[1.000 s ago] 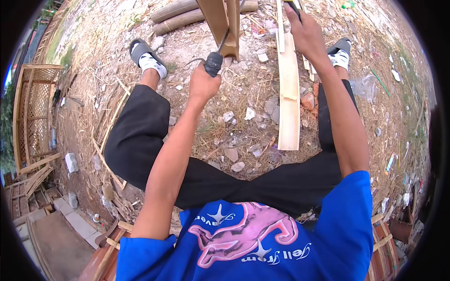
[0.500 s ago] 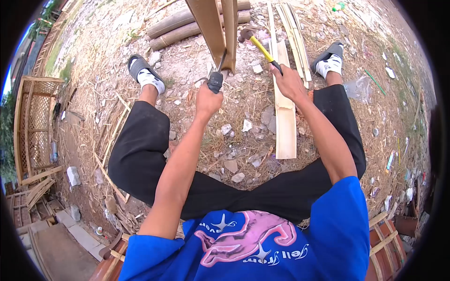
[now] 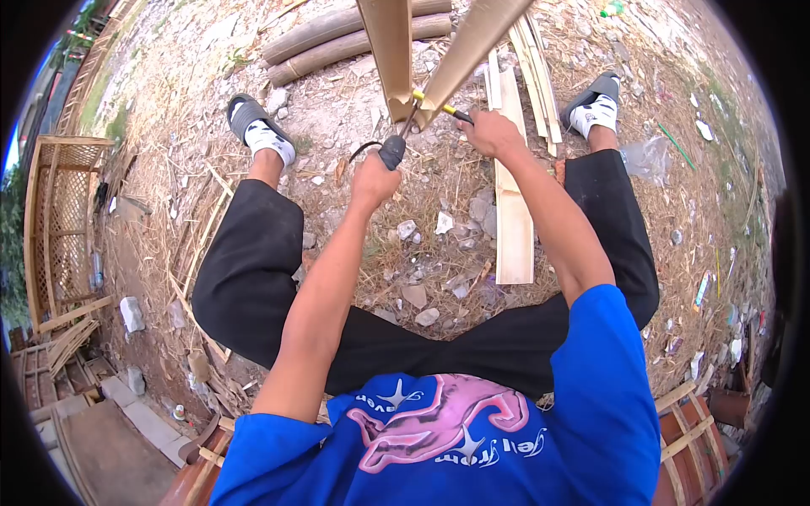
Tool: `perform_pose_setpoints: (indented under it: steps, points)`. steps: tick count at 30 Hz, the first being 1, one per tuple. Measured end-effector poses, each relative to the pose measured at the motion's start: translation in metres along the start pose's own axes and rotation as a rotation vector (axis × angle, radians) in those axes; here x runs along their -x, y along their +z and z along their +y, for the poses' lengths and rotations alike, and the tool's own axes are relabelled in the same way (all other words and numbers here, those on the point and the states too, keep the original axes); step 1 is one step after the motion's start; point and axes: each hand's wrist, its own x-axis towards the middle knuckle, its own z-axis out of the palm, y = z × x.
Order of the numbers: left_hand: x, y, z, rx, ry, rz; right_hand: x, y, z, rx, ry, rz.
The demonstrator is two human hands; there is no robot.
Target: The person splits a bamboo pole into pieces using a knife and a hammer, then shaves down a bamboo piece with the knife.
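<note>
My left hand (image 3: 374, 180) is closed around the black wrapped grip of a metal blade (image 3: 392, 153). The blade reaches up to the lower end of a split bamboo pole, at the gap between its left half (image 3: 388, 51) and right half (image 3: 472, 51). My right hand (image 3: 492, 135) grips the dark end of a hammer (image 3: 454, 112). The hammer's yellow handle runs leftward to the gap, partly behind the right half; its head is hidden. Between my knees and feet, a pale bamboo strip (image 3: 515, 244) lies on the ground below my right hand.
Two round bamboo poles (image 3: 363, 51) lie behind the split one. More thin strips (image 3: 533, 76) rest near my right foot. Stones, straw and litter, including a clear plastic bag (image 3: 645, 161), cover the ground. At far left stands a lattice wooden frame (image 3: 67, 228).
The bamboo halves have spread wider apart, the right one leaning right. My right hand has moved left and slightly up, bringing the hammer into the gap, its head now out of sight.
</note>
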Motion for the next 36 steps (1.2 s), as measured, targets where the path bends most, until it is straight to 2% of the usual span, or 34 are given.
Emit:
perform_pose_setpoints:
  steps: [1,3,4,8,9,11,15,18,25,28,31,33,36]
  points:
    - [-0.014,0.014,-0.018,-0.14,-0.045,-0.087,-0.016,0.046,0.019,-0.066,-0.027,0.111]
    - [-0.001,0.04,-0.042,0.004,-0.097,-0.019,0.003,0.053,0.022,-0.218,0.089,0.08]
    - [0.003,0.053,-0.048,0.033,-0.09,0.004,0.001,0.06,0.027,-0.319,0.157,0.133]
    - [0.002,0.049,-0.031,0.011,-0.164,-0.05,-0.012,0.06,0.048,-0.661,0.392,0.206]
    - [-0.003,0.038,-0.022,-0.002,-0.165,-0.057,-0.011,0.054,0.054,-0.711,0.333,0.213]
    - [0.0,0.028,-0.02,-0.036,-0.167,-0.052,-0.013,0.067,0.065,-0.622,0.38,0.28]
    - [-0.01,0.006,-0.021,-0.144,-0.113,-0.048,-0.01,0.088,0.089,-1.102,0.31,0.233]
    - [-0.03,-0.026,-0.031,-0.278,-0.011,-0.076,0.003,0.08,0.1,-1.254,0.313,0.18]
    - [-0.048,-0.129,-0.009,-0.666,0.149,-0.029,0.029,0.051,0.091,-1.344,0.279,0.068]
    - [-0.049,-0.166,0.007,-0.849,0.258,0.023,0.062,0.023,0.061,-1.244,0.241,0.203]
    - [-0.06,-0.194,0.01,-1.017,0.329,0.071,0.058,0.036,0.08,-1.168,0.359,0.17]
    - [-0.057,-0.21,0.01,-1.051,0.372,0.128,0.056,0.051,0.105,-1.116,0.315,0.118]
    - [-0.056,-0.229,0.006,-1.058,0.37,0.132,0.076,0.024,0.115,-1.006,0.333,0.037]
